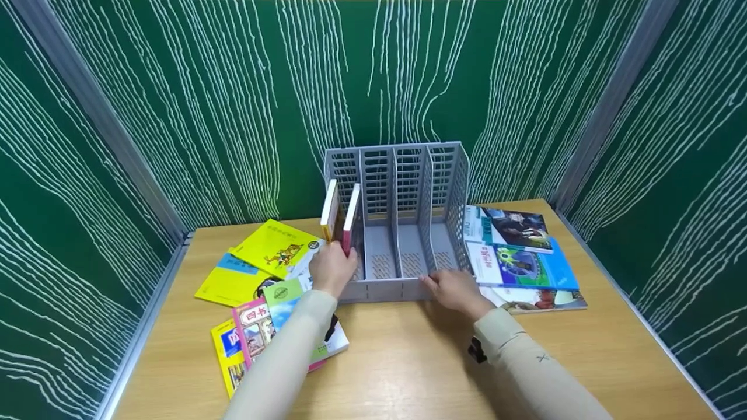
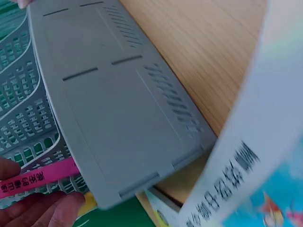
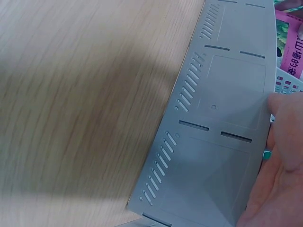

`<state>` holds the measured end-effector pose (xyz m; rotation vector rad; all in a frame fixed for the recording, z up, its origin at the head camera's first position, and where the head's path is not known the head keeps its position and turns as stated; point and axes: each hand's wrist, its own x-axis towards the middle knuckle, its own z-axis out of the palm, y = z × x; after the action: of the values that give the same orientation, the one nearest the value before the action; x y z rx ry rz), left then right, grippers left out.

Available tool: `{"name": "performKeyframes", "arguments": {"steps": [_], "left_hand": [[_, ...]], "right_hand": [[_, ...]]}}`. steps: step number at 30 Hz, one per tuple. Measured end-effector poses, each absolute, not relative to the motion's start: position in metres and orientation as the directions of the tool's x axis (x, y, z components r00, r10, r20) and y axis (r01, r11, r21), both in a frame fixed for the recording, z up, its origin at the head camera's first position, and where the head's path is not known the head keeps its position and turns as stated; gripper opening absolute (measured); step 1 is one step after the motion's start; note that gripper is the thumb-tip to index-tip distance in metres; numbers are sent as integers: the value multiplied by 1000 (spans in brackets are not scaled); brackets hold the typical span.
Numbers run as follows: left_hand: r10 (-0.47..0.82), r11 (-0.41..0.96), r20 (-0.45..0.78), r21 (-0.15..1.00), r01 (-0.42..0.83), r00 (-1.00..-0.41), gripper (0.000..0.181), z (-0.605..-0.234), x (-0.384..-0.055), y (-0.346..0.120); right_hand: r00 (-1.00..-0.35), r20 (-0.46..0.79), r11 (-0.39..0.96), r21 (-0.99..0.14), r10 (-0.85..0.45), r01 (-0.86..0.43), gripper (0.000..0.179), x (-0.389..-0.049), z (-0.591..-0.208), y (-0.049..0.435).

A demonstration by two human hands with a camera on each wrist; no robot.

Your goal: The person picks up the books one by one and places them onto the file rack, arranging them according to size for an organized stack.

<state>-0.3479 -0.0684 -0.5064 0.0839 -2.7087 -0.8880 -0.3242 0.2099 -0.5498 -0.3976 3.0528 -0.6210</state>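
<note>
The relation that seemed to matter most was between your left hand (image 1: 334, 269) and the pink-spined book (image 1: 351, 213): the book stood roughly upright at the leftmost compartment of the grey organizer (image 1: 382, 290), its spine toward you and its top edge running away from you, from front to back. Your left hand was clearly the nearer one, with thumb and fingers closed around the spine low down, so the rest of the book rose above and beyond your knuckles. A yellow-edged book (image 1: 328, 210) stood just beside it, on the left; you could not tell from these views whether your fingers also bore on that one. Your right hand (image 1: 455, 290) grasped the organizer's front rim near its right end, well apart from the pink-spined book, which lay to its left and farther back. The two other dividers' worth of compartments stood between, so only your left hand had hold of the book. On the tabletop (image 1: 402, 356), one group of loose books (image 1: 280, 248) lay left of the organizer, and more magazines (image 1: 548, 262) lay close by its right side.
</note>
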Motion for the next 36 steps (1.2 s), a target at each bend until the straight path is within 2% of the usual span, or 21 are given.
{"name": "performKeyframes", "arguments": {"steps": [6,14,20,36], "left_hand": [[-56,863,307,494,109,-950,30,-505,-343,-77],[-29,901,364,412,133,-931,36,-506,-344,-83],[-58,894,307,439,87,-950,37,-505,-344,-87],[-80,899,312,432,66,-947,37,-504,-349,-86]], "right_hand": [[-966,63,894,-369,-250,-256,42,-326,-548,212],[-963,74,890,-369,-258,-266,42,-326,-549,212],[-966,60,894,-370,-251,-255,43,-324,-549,211],[-968,30,895,-376,-247,-240,46,-324,-549,210]]}}
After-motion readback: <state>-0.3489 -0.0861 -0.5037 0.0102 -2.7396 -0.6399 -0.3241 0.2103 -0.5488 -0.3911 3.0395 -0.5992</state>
